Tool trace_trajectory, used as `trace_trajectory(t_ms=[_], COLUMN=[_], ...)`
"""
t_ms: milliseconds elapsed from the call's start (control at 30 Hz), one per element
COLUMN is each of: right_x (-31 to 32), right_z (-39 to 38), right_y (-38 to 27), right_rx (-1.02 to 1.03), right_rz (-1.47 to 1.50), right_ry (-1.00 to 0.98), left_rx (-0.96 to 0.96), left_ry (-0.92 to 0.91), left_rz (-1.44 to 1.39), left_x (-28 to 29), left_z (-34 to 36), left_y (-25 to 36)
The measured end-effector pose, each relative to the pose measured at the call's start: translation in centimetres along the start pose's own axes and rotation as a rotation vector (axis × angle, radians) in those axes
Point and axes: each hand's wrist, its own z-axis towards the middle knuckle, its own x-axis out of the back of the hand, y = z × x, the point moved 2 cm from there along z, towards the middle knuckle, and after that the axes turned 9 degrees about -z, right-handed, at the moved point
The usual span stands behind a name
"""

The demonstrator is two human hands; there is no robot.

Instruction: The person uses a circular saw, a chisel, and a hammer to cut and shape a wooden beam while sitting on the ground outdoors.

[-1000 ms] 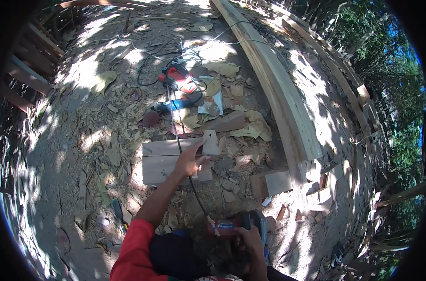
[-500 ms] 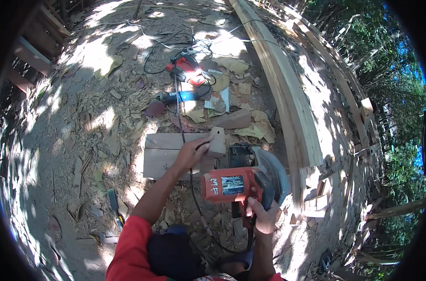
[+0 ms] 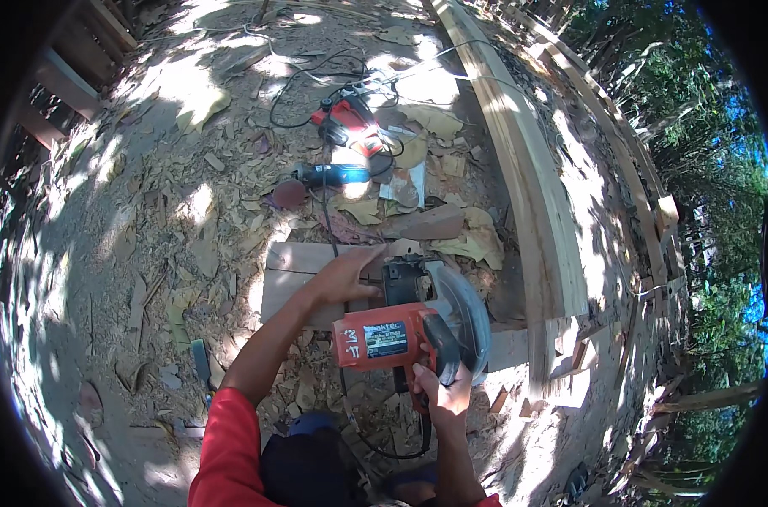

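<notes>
My right hand [image 3: 445,395] grips the rear handle of a red circular saw [image 3: 384,338], whose grey blade guard faces right. The saw's dark base plate [image 3: 405,279] lies over a small light wood block [image 3: 403,247] and the right part of a wider wooden board [image 3: 299,287]. On the board's top, my left hand [image 3: 348,275] holds the small block at its left edge, fingers along the far side and thumb nearer me. Much of the block is hidden by the saw. A black cord crosses the board, passing under my left hand.
Beyond the board lie a blue angle grinder [image 3: 337,175], a red power tool [image 3: 350,122] with tangled cords, and dry leaves. A long timber beam [image 3: 528,186] runs along the right. Wood offcuts [image 3: 570,380] sit at its near end. A dark-bladed hand tool [image 3: 201,363] is at lower left.
The saw, in my right hand, has moved left and slightly away from me, over the small block. My left hand stays at the block, its thumb now further from its fingers.
</notes>
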Motion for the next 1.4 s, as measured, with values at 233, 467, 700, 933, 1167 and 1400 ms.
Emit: trace_trajectory(t_ms=[233, 467, 700, 933, 1167, 1400], right_x=[0.0, -0.4, -0.4, -1.2, -2.0, -2.4], right_z=[0.3, 0.3, 0.4, 0.2, 2.2, 0.4], right_y=[-0.1, -1.1, -0.3, -1.6, -3.2, -2.7], right_rx=[0.019, -0.012, 0.021, -0.066, -0.118, -0.115], right_rz=[-0.02, -0.052, -0.028, -0.01, -0.055, -0.08], right_ry=[0.002, -0.028, -0.009, 0.069, 0.047, 0.106], left_rx=[-0.007, 0.0, -0.018, 0.03, 0.053, -0.027], left_ry=[-0.082, -0.067, -0.047, -0.013, 0.015, 0.113], left_rz=[0.193, 0.161, 0.181, 0.138, 0.17, 0.159], left_x=[0.9, 0.2, 0.0, 0.0, 0.0, -0.6], left_z=[2.5, 2.5, 2.5, 2.7, 2.1, 2.0], left_y=[-1.1, -1.8, -1.2, -0.3, -0.5, -1.5])
